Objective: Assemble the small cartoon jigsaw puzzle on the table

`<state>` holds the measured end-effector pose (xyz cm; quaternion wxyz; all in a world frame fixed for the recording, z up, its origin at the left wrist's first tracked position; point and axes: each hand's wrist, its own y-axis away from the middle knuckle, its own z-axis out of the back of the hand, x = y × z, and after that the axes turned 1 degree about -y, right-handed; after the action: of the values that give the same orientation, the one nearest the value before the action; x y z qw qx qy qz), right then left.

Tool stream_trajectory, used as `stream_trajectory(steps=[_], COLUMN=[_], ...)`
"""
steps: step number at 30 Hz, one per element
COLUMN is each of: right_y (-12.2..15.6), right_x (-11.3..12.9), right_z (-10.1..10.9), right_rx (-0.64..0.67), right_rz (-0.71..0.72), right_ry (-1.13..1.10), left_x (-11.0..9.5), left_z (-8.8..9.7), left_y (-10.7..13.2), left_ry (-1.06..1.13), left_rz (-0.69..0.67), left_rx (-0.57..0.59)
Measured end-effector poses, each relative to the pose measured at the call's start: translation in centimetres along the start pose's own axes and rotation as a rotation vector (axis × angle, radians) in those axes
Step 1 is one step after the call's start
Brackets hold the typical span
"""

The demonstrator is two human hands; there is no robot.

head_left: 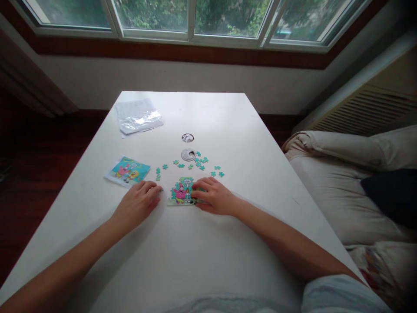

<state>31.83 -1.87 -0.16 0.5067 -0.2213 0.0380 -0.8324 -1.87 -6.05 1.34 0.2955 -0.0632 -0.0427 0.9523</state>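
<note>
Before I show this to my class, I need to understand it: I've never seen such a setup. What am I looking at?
There is no machine here, just a person's bare hands, in one picture from a camera worn on the head, looking forward and down. On the white table lies a partly built puzzle, with loose pieces beyond it. The right hand covers the puzzle's right part; the left hand rests left of it. Whether either grips a piece is unclear. Farther left are a picture sheet and clear plastic.
</note>
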Motion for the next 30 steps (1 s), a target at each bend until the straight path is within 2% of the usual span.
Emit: stream_trajectory(steps=[3,6,10,13,17,20,23,26,30], right_y=[-0.4,-0.8,-0.8,-0.1,1.3,2.2,2.4,2.1,2.0], right_x=[0.0,0.0,1.1,2.6,4.7,6.3,7.4,7.4,5.1], right_z=[-1.0,-1.6,-1.2,-0.4,-0.1,-0.5,-1.0,-1.4,-1.3], right_rx=[-0.012,-0.071,-0.121,-0.077,0.023,0.077,0.128,0.129,0.072], right_rz=[-0.052,-0.105,-0.099,-0.079,-0.093,-0.087,-0.064,-0.064,-0.078], right_ry=[0.087,0.152,0.173,0.123,0.071,0.056,0.078,0.104,0.096], left_x=[-1.3,-3.9,-8.1,-9.5,-8.4,-7.0,-6.0,-5.5,-5.1], left_z=[-0.5,-1.0,-0.6,0.2,0.6,0.1,-0.6,-1.0,-1.5], left_y=[3.0,4.7,4.8,3.8,2.3,1.2,-0.2,-2.0,-4.2], left_ry=[0.026,0.109,0.345,0.553,0.683,0.554,0.402,0.294,0.244], left_rz=[0.027,0.057,0.029,-0.037,-0.074,-0.002,-0.049,-0.099,-0.129], left_rx=[-0.026,-0.034,0.014,0.058,0.133,0.056,-0.013,-0.054,-0.084])
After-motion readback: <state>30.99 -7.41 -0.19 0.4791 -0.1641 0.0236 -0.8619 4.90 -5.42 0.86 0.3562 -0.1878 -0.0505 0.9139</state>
